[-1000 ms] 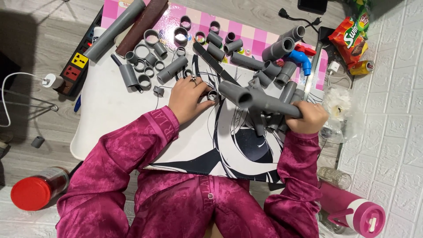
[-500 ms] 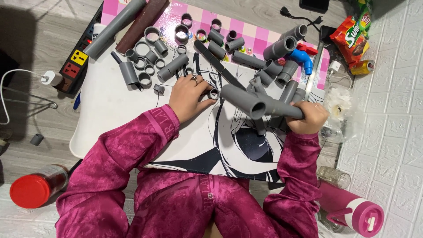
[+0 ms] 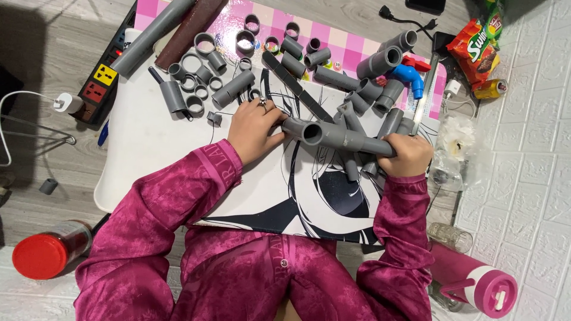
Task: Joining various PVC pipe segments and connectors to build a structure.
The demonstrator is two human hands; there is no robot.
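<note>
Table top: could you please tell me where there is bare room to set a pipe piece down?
Bare white patch on the table, between the left hand and the power strip. Also the printed mat between the sleeves. Crowded: pipe fittings beyond both hands.

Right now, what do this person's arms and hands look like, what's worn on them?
Both arms wear long, loose magenta sleeves with a mottled, velvety sheen and a faint lighter pattern near the cuff. The left hand has a ring on one finger; the right hand shows no jewellery. No gloves.
</note>
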